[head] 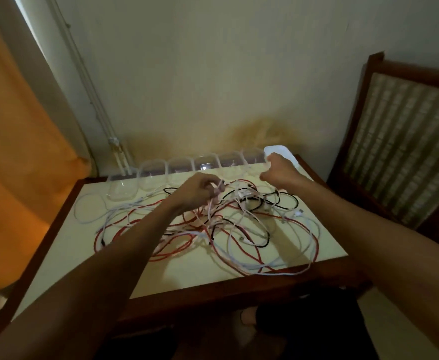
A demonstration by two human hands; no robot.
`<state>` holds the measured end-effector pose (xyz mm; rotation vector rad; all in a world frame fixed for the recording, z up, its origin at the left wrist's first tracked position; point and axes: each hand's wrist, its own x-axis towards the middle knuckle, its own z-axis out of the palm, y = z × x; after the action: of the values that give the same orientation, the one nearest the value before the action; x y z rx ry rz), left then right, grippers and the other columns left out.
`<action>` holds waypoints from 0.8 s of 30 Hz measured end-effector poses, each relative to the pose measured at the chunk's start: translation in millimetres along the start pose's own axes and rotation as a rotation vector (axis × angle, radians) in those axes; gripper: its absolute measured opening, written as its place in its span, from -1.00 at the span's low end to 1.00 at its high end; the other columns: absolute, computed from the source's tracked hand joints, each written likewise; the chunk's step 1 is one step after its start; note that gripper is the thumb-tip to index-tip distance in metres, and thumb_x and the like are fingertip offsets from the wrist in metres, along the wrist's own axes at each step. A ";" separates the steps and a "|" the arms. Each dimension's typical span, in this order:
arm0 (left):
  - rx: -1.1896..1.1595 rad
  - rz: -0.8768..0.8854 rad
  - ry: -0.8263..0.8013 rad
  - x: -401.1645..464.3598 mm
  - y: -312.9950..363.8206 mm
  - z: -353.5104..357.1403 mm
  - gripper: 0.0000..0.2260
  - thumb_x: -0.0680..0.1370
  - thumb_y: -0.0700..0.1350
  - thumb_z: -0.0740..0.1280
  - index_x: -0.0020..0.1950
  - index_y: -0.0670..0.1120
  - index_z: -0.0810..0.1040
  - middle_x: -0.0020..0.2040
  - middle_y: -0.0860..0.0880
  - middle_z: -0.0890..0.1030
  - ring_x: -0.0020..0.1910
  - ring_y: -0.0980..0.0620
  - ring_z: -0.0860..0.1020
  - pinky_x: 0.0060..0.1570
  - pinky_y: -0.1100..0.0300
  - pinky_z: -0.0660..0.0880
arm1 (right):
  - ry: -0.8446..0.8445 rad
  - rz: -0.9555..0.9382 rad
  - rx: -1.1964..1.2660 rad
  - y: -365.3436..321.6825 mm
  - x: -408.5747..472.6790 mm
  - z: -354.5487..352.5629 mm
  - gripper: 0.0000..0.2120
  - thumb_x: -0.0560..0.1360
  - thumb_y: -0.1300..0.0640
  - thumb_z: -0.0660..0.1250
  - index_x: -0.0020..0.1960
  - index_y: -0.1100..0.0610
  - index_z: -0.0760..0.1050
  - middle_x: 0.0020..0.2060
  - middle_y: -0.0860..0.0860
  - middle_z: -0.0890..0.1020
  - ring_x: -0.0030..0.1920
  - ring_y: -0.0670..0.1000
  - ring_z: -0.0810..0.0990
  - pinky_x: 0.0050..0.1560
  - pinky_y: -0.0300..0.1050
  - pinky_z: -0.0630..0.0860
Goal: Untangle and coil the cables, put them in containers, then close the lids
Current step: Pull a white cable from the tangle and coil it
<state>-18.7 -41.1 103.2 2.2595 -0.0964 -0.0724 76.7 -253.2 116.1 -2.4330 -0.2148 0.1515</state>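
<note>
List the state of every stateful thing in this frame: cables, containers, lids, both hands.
Tangled pile of red, white and black cables: uncoiled, knotted together on the table.
Row of clear plastic containers: open, no cables inside.
White lid stack: off the containers, at the row's right end.
Left hand: fingers curled, gripping a pale cable above the pile.
Right hand: fingers curled near the lid stack; what it holds is unclear.

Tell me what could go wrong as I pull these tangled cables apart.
The left hand pinches a pale cable still woven through the red, white and black tangle; a hard pull could tighten knots. Loops lie near the table's front edge and could slide off. The clear containers stand close behind and could be knocked by dragged cables or the right hand.
</note>
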 end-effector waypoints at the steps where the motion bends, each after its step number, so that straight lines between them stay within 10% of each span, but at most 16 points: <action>1: -0.005 0.041 0.020 -0.9 9.8 -7.5 -0.83 0.61 -0.32 0.23 0.00 -0.16 0.60 -0.31 -0.10 0.58 -0.32 0.07 0.54 -0.21 0.12 0.52 | 0.065 -0.145 -0.137 0.4 0.4 -6.6 -0.46 0.49 0.29 0.34 0.43 0.18 0.28 0.20 0.20 0.48 0.16 0.21 0.54 -0.05 -0.04 0.49; 5: -0.038 0.201 0.068 1.8 54.7 -34.2 -0.77 0.62 -0.36 0.19 0.06 -0.19 0.62 -0.31 -0.16 0.46 -0.35 -0.01 0.44 -0.32 0.16 0.46 | -0.091 -0.553 -0.085 -25.5 -1.9 -31.4 -0.30 0.52 0.24 0.40 0.57 0.08 0.19 0.52 0.12 0.27 0.48 0.09 0.28 0.41 0.00 0.32; 10: -0.212 0.245 0.226 13.7 83.2 -60.6 -0.76 0.64 -0.31 0.16 0.09 -0.15 0.62 -0.31 -0.12 0.45 -0.30 -0.04 0.45 -0.26 0.08 0.53 | -0.179 -0.509 0.179 -62.7 -6.4 -55.7 -0.80 0.64 0.19 0.24 0.19 0.25 0.54 0.07 0.09 0.65 0.02 0.03 0.63 -0.05 -0.13 0.56; 19: -0.103 0.113 -0.031 12.2 14.8 -20.7 -0.82 0.62 -0.22 0.26 -0.11 -0.15 0.63 -0.25 -0.03 0.62 -0.19 -0.01 0.56 -0.08 0.00 0.53 | 0.025 -0.336 0.721 -97.7 0.0 -92.2 -0.82 0.64 0.28 0.20 -0.08 0.26 0.54 -0.15 0.20 0.64 -0.29 0.02 0.68 -0.32 -0.17 0.61; 24: -0.135 0.034 0.115 14.9 -2.3 -33.3 -0.77 0.63 -0.30 0.20 -0.16 -0.18 0.59 -0.30 -0.10 0.59 -0.26 -0.02 0.52 -0.19 0.08 0.47 | -0.077 -0.253 -0.127 -59.6 8.4 -88.2 -0.80 0.56 0.28 0.27 0.14 0.09 0.54 -0.07 0.16 0.68 -0.29 0.09 0.67 -0.36 -0.09 0.53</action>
<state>-1.0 -15.4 122.3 2.1213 -0.0666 0.0677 92.7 -261.8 221.3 -2.5019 -0.5793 0.1218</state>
